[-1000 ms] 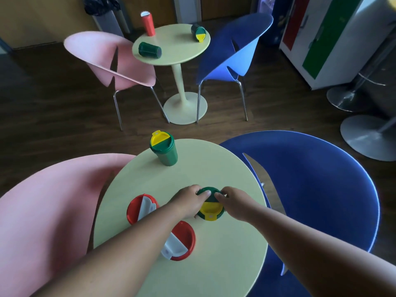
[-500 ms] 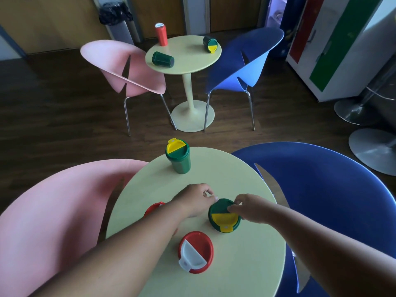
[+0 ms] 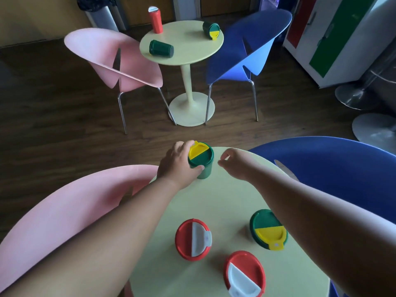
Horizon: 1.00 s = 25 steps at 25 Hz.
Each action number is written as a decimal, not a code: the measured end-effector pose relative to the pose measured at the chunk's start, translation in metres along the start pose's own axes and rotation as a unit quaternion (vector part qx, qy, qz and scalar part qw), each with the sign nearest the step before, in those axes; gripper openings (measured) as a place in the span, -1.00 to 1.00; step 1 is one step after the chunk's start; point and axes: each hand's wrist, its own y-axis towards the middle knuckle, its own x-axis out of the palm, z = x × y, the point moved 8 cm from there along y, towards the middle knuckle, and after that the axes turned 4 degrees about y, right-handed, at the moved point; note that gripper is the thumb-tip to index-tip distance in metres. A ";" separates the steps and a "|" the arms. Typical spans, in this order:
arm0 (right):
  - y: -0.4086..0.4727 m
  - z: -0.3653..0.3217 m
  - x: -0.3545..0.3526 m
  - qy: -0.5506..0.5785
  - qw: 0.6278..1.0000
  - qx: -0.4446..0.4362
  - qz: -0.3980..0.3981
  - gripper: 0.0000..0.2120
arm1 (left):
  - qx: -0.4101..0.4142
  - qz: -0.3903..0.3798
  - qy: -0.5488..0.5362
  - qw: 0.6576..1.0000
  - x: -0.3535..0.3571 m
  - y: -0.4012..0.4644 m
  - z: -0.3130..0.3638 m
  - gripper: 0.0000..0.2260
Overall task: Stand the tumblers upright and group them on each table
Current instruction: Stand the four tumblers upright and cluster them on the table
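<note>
On the near round table (image 3: 214,202) several tumblers stand upright. At its far edge my left hand (image 3: 177,163) wraps around a green tumbler with a green-and-yellow lid (image 3: 201,158). My right hand (image 3: 234,161) hovers just right of it, fingers loosely curled, holding nothing. Closer to me stand two red tumblers with white-flap lids (image 3: 192,240) (image 3: 244,274) and another green tumbler (image 3: 269,229). On the far table (image 3: 188,52) a red tumbler (image 3: 155,19) stands upright, while two green ones (image 3: 161,48) (image 3: 211,30) lie on their sides.
A pink chair (image 3: 53,221) sits left of the near table, a blue chair (image 3: 334,166) on its right. Another pink chair (image 3: 115,63) and blue chair (image 3: 250,46) flank the far table. A cabinet (image 3: 338,37) and stool bases (image 3: 355,97) stand at the right.
Both hands left the green tumbler near the table's middle and reached to the far edge. My left hand closed around the far green tumbler. The camera tilted, shifting the view.
</note>
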 end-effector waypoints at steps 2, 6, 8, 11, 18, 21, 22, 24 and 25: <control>0.013 -0.002 0.014 0.033 0.999 0.031 0.006 -0.63 | -0.001 -0.050 -0.041 0.998 0.012 0.016 -0.007 -0.17; 0.022 -0.004 0.041 0.091 0.994 0.055 -0.023 -0.54 | -0.014 -0.168 -0.133 0.977 0.041 0.032 -0.013 0.00; 0.020 -0.005 0.047 0.102 0.993 0.045 -0.025 -0.56 | -0.017 -0.144 -0.129 0.981 0.043 0.033 -0.015 0.00; 0.011 -0.001 0.050 0.086 0.995 0.036 -0.019 -0.61 | -0.018 -0.132 -0.102 0.986 0.043 0.019 -0.012 -0.02; -0.029 0.022 0.048 -0.039 0.997 0.012 -0.067 -0.69 | -0.052 -0.164 -0.030 0.985 0.058 -0.046 0.015 -0.13; -0.046 0.036 0.045 -0.062 0.994 0.007 -0.094 -0.70 | -0.056 -0.175 -0.019 0.983 0.066 -0.068 0.030 -0.11; -0.049 0.040 0.044 -0.070 0.992 0.004 -0.100 -0.70 | -0.058 -0.177 -0.008 0.982 0.067 -0.073 0.034 -0.11; -0.055 0.045 0.044 -0.076 0.991 -0.005 -0.108 -0.69 | -0.067 -0.178 0.027 0.981 0.066 -0.081 0.040 -0.12; -0.056 0.046 0.044 -0.072 0.991 -0.008 -0.111 -0.68 | -0.075 -0.179 0.042 0.980 0.066 -0.084 0.041 -0.13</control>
